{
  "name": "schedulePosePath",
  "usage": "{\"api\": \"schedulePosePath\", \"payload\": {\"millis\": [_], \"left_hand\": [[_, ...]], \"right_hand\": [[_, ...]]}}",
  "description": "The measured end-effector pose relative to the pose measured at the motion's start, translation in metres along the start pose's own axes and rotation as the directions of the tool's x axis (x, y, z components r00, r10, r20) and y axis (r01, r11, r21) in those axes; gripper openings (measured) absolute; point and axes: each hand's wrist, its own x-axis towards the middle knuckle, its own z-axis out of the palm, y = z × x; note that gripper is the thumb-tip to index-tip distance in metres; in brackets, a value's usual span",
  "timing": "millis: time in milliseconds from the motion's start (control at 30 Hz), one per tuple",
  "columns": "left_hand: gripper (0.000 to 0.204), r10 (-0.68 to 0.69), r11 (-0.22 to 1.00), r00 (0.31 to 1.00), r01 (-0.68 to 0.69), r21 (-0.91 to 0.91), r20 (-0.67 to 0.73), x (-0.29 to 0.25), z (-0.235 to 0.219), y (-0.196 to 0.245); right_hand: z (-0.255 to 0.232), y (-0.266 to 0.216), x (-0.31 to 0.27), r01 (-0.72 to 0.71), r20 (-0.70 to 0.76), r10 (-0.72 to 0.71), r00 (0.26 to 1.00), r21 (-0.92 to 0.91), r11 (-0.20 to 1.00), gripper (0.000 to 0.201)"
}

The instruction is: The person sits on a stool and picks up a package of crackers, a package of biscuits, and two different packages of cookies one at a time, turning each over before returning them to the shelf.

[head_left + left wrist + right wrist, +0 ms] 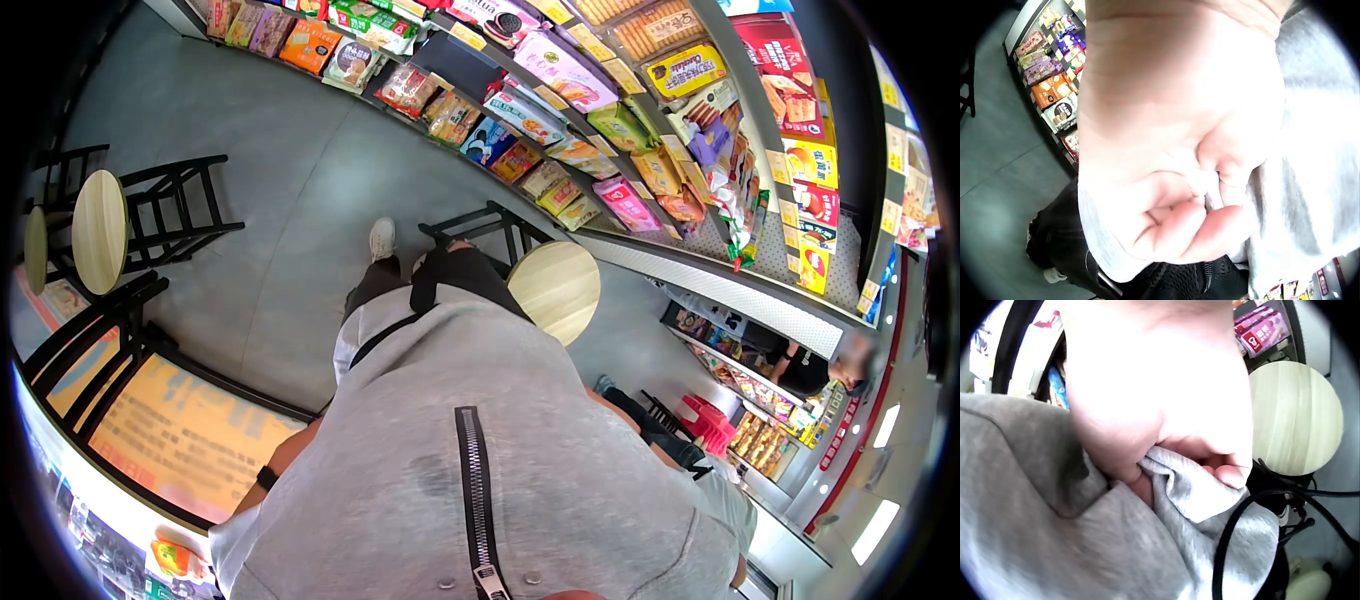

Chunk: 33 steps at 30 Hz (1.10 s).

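Observation:
A grey shirt [560, 430] with a black front zipper [475, 490] fills the middle of the head view, and its bulk hides both hands there. In the left wrist view, my left hand [1172, 144] has its fingers curled in toward the thumb, pinching a fold of the light grey shirt cloth [1213, 195]. Below that hand are black trousers [1057, 234] and a dark mesh piece with a zip [1172, 281]. My right hand [1166, 394] grips a bunched fold of the shirt [1194, 487] between thumb and curled fingers. A black cable [1229, 531] loops beside it.
Shelves of packaged snacks [520, 115] run along the far side and right. A round wooden stool [556, 290] stands close by, with black chairs [180, 210] and a round table [100, 232] at left. Another person [805, 370] stands far right, near a red basket [708, 424].

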Motion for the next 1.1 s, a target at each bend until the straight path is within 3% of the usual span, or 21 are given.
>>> {"api": "schedulePosePath", "payload": {"millis": [167, 267, 333, 367, 400, 433, 500, 533, 567, 600, 633, 700, 733, 800, 833, 900, 967, 1033, 1100], "left_hand": [[0.026, 0.016, 0.999, 0.996, -0.013, -0.029, 0.088, -0.008, -0.015, 0.009], [0.025, 0.064, 0.995, 0.994, -0.058, -0.077, 0.087, -0.014, -0.037, 0.019], [0.025, 0.013, 0.994, 0.996, -0.003, -0.111, 0.094, -0.002, -0.055, 0.010], [0.016, -0.174, 0.977, 0.963, 0.195, -0.089, 0.206, 0.020, -0.063, -0.019], [0.013, -0.050, 0.997, 0.998, 0.053, -0.064, 0.044, 0.034, -0.068, -0.025], [0.010, 0.078, 0.997, 0.990, -0.080, -0.017, -0.114, 0.042, -0.073, -0.021], [0.012, 0.052, 0.995, 0.988, -0.064, -0.075, -0.147, 0.055, -0.078, 0.004], [0.015, 0.025, 0.990, 0.984, -0.049, -0.134, -0.174, 0.062, -0.076, 0.018], [0.015, 0.025, 0.990, 0.984, -0.050, -0.134, -0.178, 0.071, -0.072, 0.029], [0.015, 0.159, 0.987, 0.969, -0.161, 0.003, -0.191, 0.079, -0.068, 0.038], [0.015, 0.292, 0.953, 0.939, -0.269, 0.141, -0.184, 0.086, -0.067, 0.044], [0.015, 0.341, 0.921, 0.928, -0.298, 0.249, -0.148, 0.095, -0.067, 0.048], [0.015, 0.381, 0.879, 0.918, -0.325, 0.350, -0.105, 0.098, -0.068, 0.050], [0.014, 0.375, 0.876, 0.925, -0.334, 0.349, -0.055, 0.098, -0.070, 0.057], [0.013, 0.362, 0.876, 0.932, -0.339, 0.342, -0.005, 0.097, -0.071, 0.059], [0.012, 0.437, 0.825, 0.899, -0.392, 0.408, -0.022, 0.116, -0.070, 0.038], [0.011, 0.503, 0.768, 0.864, -0.434, 0.471, -0.025, 0.123, -0.071, 0.026], [0.013, 0.416, 0.837, 0.909, -0.395, 0.378, 0.030, 0.126, -0.075, 0.026], [0.010, 0.377, 0.882, 0.926, -0.353, 0.313, -0.018, 0.125, -0.076, 0.022]], "right_hand": [[-0.002, -0.002, -0.014, 0.045, 0.105, -0.041, 0.994, -0.037, 0.998, 0.026], [-0.016, 0.004, -0.007, 0.066, 0.100, -0.066, 0.993, -0.001, 0.998, 0.027], [-0.021, 0.004, -0.005, 0.073, 0.084, -0.074, 0.994, 0.016, 0.997, 0.027], [-0.025, 0.001, 0.002, 0.044, 0.000, -0.048, 0.999, 0.433, 0.900, 0.028], [-0.027, -0.001, 0.009, 0.046, -0.065, 0.008, 0.998, 0.771, 0.635, 0.029], [-0.027, -0.001, 0.017, 0.047, -0.066, 0.006, 0.998, 0.770, 0.636, 0.029], [-0.028, -0.003, 0.032, 0.079, -0.202, 0.043, 0.978, 0.558, 0.826, 0.029], [-0.027, -0.015, 0.035, 0.080, -0.201, 0.040, 0.979, 0.554, 0.829, 0.029], [-0.026, -0.031, 0.034, 0.100, -0.224, -0.044, 0.974, 0.247, 0.964, 0.025], [-0.024, -0.044, 0.033, 0.116, -0.219, -0.133, 0.967, -0.087, 0.989, 0.021], [-0.024, -0.050, 0.033, 0.120, -0.221, -0.138, 0.966, -0.089, 0.989, 0.021], [-0.023, -0.057, 0.033, 0.248, -0.201, -0.289, 0.936, -0.206, 0.947, 0.013], [-0.020, -0.058, 0.036, 0.251, -0.204, -0.293, 0.934, -0.208, 0.945, 0.013], [-0.014, -0.057, 0.039, 0.457, -0.296, -0.464, 0.835, -0.097, 0.884, 0.008], [-0.015, -0.053, 0.039, 0.459, -0.297, -0.467, 0.833, -0.100, 0.883, 0.008], [-0.022, -0.038, 0.045, 0.226, -0.487, -0.152, 0.860, 0.097, 0.969, 0.010], [-0.024, -0.008, 0.067, 0.292, -0.472, -0.206, 0.857, 0.117, 0.949, 0.013], [-0.021, 0.000, 0.069, 0.358, -0.463, -0.259, 0.847, 0.138, 0.924, 0.015], [-0.022, 0.007, 0.060, 0.178, -0.350, -0.056, 0.935, 0.326, 0.928, 0.022]]}}
